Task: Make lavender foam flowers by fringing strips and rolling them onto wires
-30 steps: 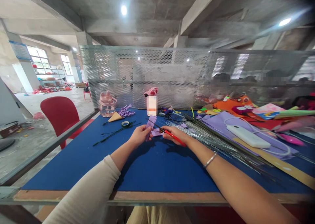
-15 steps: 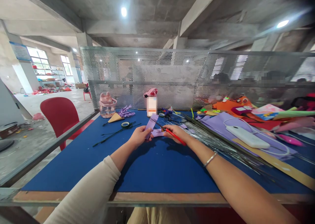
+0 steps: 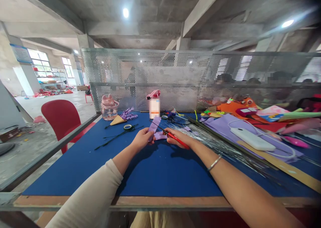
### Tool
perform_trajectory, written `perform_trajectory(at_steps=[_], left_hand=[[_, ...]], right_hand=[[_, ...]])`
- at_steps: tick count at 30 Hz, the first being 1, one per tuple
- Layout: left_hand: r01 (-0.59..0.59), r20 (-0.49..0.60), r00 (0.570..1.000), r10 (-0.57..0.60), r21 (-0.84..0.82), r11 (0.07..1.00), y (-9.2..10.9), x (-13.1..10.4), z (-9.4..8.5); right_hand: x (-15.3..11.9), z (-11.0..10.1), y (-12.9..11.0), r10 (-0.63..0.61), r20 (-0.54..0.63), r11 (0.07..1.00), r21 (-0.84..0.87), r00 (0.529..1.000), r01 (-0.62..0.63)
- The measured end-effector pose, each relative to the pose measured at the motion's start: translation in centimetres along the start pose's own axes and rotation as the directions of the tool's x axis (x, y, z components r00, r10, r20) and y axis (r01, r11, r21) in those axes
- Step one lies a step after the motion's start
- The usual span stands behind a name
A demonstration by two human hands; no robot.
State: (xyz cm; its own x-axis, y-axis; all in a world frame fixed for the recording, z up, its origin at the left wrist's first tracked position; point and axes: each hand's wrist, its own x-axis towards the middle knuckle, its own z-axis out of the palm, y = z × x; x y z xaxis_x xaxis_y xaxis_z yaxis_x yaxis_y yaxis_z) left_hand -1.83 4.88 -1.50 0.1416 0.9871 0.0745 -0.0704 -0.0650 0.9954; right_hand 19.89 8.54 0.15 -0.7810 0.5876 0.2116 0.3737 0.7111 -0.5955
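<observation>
Above the middle of the blue tabletop (image 3: 160,174), my left hand (image 3: 142,139) pinches a purple paper strip (image 3: 154,125) that stands up from the fingers. Another stretch of purple paper (image 3: 160,135) spans between my two hands; whether it is the same strip I cannot tell. My right hand (image 3: 179,137) is closed round red-handled scissors (image 3: 178,141). Their dark blades point up and left, and the tips reach the upright strip. Fingers hide part of the handles.
To the left lie a tape roll (image 3: 127,127), dark green stems (image 3: 107,142) and curled purple paper (image 3: 129,114) near a pink-lidded bottle (image 3: 109,107). At right are silvery wires (image 3: 215,142), purple sheets (image 3: 223,129) and a white power strip (image 3: 252,139). Metal mesh (image 3: 170,77) rises behind.
Both hands stay in nearly the same place. The scissors and the paper between the hands have shifted only slightly.
</observation>
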Motion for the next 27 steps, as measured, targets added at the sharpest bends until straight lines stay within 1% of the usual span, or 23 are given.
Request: perform_trajectory(at_steps=[4,7,12,16,19,22,24,27], left_hand=[[0.013,0.009,1.0,-0.013,0.01,1.0,0.16,-0.15,0.05],[0.018,0.006,1.0,-0.018,-0.002,1.0,0.24,-0.2,0.08],[0.019,-0.007,1.0,-0.019,-0.019,1.0,0.4,-0.23,0.21],[0.059,-0.014,0.998,-0.059,-0.006,0.998,0.51,-0.27,0.19],[0.097,-0.021,0.995,-0.097,0.017,0.995,0.44,-0.27,0.03],[0.111,-0.029,0.993,-0.11,0.019,0.994,0.28,-0.19,-0.15],[0.094,-0.039,0.995,-0.094,0.001,0.996,0.19,-0.11,-0.25],[0.041,-0.072,0.997,-0.043,-0.027,0.999,0.12,0.07,-0.37]], right_hand=[[0.12,0.38,-0.1,0.006,-0.037,0.997,0.081,0.999,-0.003],[0.21,0.54,-0.23,0.04,-0.066,0.992,0.124,0.997,-0.032],[0.32,0.47,-0.28,0.086,-0.131,0.995,0.052,0.988,-0.08],[0.38,0.43,0.03,0.115,-0.141,0.993,0.041,0.983,-0.111],[0.39,0.36,0.31,0.11,-0.148,0.994,0.008,0.983,-0.11],[0.34,0.17,0.39,0.085,-0.169,0.995,-0.033,0.982,-0.092],[0.28,0.04,0.33,0.066,-0.169,0.995,-0.068,0.983,-0.079],[0.18,-0.06,0.28,0.043,-0.117,0.994,-0.092,0.992,-0.054]])
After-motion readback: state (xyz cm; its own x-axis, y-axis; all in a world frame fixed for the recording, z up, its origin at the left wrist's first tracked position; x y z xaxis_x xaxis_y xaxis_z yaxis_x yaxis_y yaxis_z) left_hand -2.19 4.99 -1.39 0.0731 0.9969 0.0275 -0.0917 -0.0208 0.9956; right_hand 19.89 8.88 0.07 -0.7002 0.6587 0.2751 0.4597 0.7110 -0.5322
